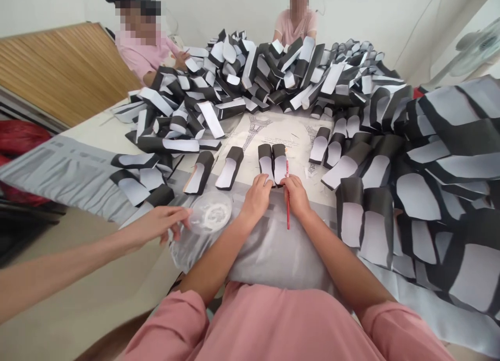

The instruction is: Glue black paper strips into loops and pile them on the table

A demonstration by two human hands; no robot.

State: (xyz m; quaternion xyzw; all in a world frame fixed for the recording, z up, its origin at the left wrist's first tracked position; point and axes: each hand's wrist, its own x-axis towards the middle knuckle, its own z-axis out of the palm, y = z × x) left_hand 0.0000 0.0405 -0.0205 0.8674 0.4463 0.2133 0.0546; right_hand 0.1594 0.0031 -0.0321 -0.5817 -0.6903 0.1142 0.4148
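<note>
My left hand [257, 198] is closed at the near end of a folded black-and-white piece [265, 164], fingers pinching its edge. Close beside it lies a second black-and-white piece [279, 167], touched at its near edge by my right hand [296, 195]. That hand is closed around a thin red brush [288, 204], its tip pointing away from me. To the left stands a clear plastic tub [194, 223] with a white paste [216, 215] in it. Another person's hand [174, 220] reaches in from the left and touches the tub's rim.
A large heap of black-and-white pieces [253, 74] covers the table's far side. More rows [377, 215] stand at right, and several lie at left. Grey cloth [78, 178] drapes the front edge. Two people in pink sit across; a fan [472, 46] stands far right.
</note>
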